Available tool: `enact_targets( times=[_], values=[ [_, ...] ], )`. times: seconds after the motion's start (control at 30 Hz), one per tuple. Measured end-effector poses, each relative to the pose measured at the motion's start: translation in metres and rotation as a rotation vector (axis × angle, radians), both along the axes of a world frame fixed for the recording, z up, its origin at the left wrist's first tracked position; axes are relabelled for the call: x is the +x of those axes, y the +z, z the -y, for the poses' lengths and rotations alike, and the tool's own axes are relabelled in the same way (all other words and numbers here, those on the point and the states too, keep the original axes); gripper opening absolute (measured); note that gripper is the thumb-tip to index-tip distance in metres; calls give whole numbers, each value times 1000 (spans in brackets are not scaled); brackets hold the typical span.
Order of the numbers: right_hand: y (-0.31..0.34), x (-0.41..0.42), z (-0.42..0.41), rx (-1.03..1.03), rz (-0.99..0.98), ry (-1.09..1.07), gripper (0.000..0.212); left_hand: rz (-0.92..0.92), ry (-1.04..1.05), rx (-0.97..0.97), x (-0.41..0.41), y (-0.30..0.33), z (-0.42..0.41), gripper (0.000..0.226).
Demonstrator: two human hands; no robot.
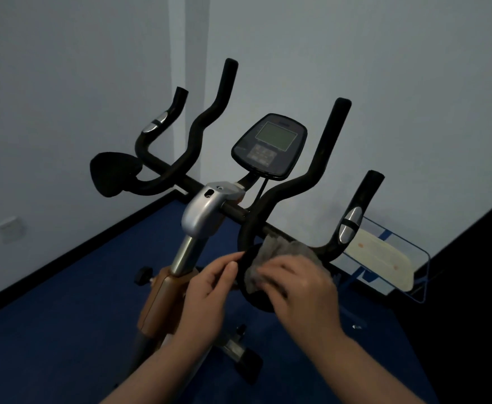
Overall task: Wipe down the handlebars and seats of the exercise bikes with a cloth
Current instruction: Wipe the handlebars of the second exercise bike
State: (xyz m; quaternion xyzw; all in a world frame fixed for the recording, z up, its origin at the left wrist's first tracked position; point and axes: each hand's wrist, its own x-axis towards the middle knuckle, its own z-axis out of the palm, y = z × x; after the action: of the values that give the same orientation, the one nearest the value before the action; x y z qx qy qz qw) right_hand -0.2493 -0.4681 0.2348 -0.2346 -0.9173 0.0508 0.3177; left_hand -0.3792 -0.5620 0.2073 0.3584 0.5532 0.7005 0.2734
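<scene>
Cloth, grey and crumpled, lies over a black round pad at the near end of the bike's handlebars, at about 5 o'clock from the frame's centre. The right hand presses it down from above, its fingers curled over the cloth and gripping it against the pad. At 9 o'clock from the cloth, the left hand meets the pad's left edge, fingers fairly straight and close together, their tips touching the rim; whether the thumb hooks round it cannot be told. The handlebars spread out from there: two tall black horns rise at 12 o'clock and 10 o'clock, and two shorter outer grips carry silver sensor plates. A second black pad sits at the far left, at 10 o'clock from the hands. Between the horns, at 12 o'clock, is the console, with a greenish screen and a keypad; its lettering is too dim and small to read. The silver stem drops toward 7 o'clock into an orange frame. At 3 o'clock, against the wall, stands a blue-edged rack holding a pale panel. The floor is blue, the walls white.
</scene>
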Motion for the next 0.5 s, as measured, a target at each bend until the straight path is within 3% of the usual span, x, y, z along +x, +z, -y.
enact_targets(
  times=[0.1, 0.27, 0.43, 0.5],
  values=[
    [8, 10, -10, 29, 55, 117, 16, -33, -25, -12, -3, -1, 3, 28],
    [7, -16, -2, -18, -111, -1, 18, -112, -9, -12, -5, 1, 7, 33],
    [6, 5, 3, 78, 88, 156, 17, -131, -12, -15, -8, 6, 11, 31],
    [15, -2, -5, 25, -27, 102, 18, -137, 6, -18, -9, 8, 11, 29]
  ],
)
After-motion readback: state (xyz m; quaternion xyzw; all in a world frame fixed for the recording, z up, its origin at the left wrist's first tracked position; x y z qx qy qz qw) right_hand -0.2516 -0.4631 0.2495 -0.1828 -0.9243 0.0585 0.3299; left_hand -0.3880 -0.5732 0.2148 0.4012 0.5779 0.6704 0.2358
